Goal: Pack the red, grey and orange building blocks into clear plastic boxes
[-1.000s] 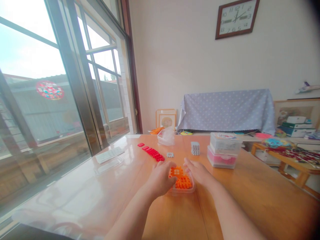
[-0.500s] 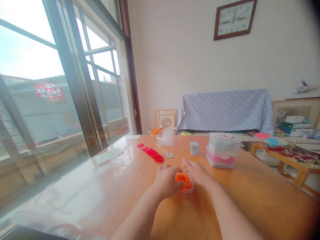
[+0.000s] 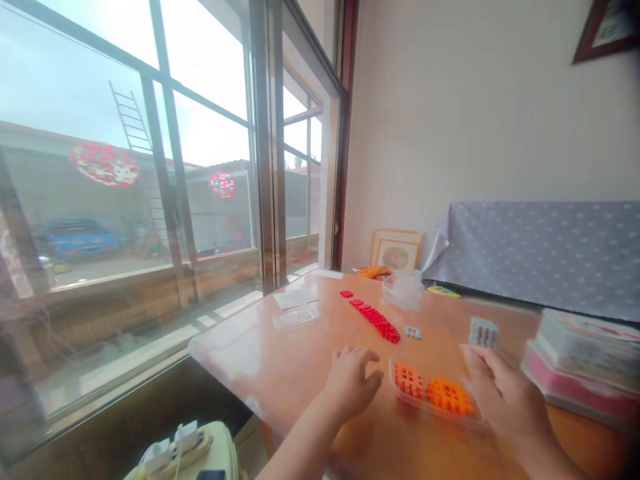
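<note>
A clear plastic container (image 3: 430, 405) on the wooden table holds orange interlocking toy blocks (image 3: 449, 396) and paler orange ones (image 3: 409, 380). To its left, my left hand (image 3: 354, 385) hovers with fingers bent and apart, nothing visible in it. My right hand (image 3: 503, 397), slightly blurred, is closed at the container's right wall; its fingertips are partly hidden. Beyond the container, red blocks (image 3: 377, 321) lie in an overlapping row, with a single grey block (image 3: 413, 332) beside them. A stack of grey blocks (image 3: 483, 332) stands just past my right hand.
Stacked lidded boxes (image 3: 585, 367), one pinkish, stand at the right. An empty-looking clear tub (image 3: 403, 288) sits at the far edge. A clear lid (image 3: 296, 316) and paper sheet (image 3: 296, 298) lie at the left. A power strip (image 3: 185, 450) rests on a stool below the table's left edge.
The view has swung left. My left hand has come out of the container and moved to its left, uncovering the orange blocks. My right hand remains at the container's right side.
</note>
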Motion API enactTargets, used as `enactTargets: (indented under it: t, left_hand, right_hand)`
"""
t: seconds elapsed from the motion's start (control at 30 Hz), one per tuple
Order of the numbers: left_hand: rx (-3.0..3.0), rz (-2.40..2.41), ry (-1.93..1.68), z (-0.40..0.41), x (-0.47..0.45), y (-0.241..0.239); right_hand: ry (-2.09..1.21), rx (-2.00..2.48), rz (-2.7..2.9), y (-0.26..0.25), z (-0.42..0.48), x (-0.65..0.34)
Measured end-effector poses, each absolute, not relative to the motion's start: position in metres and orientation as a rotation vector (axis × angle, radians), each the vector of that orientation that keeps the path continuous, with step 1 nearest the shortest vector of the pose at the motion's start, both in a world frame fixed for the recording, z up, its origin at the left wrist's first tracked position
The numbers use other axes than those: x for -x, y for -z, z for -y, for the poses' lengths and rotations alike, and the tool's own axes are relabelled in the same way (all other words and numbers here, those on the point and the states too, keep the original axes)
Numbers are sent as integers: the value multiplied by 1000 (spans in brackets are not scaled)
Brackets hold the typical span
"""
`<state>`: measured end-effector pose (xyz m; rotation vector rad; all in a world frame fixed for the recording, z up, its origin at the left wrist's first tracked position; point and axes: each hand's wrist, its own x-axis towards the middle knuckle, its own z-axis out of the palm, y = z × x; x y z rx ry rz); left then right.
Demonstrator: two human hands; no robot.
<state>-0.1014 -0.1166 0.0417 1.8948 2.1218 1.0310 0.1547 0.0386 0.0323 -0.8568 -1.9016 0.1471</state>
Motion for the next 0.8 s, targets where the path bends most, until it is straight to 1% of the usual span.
enactTargets:
  t: [0.07,0.17,0.3,0.4,0.53,0.6,0.67,0.8]
  left_hand:
    - [-1810,-2200,-1086,127,123,-37]
    - [-1680,-2335,-1131,136,156,-30]
    - [-1515,-2581,-1123,136,200,-19]
    - [-1404,-2757,-1061,129,229,-10]
    - [-1318,-2906,-962,117,257,-3]
    - [-1256,-2938,-899,112,267,0]
    - [-1187,-2946,-853,108,273,4]
    - [-1188,-2932,-837,106,276,9]
  right_hand:
    - [-100,768,1988,-40,-22,-142]
    - [-136,643,2147,-54,8,-116]
    - [-302,536,2326,-68,53,-65]
    - [-467,459,2405,-69,80,-15]
    - [-671,511,2372,-53,96,49]
    - [-712,555,2358,-40,96,71]
    - [-696,588,2328,-26,93,84]
    - [-550,580,2269,1,83,89]
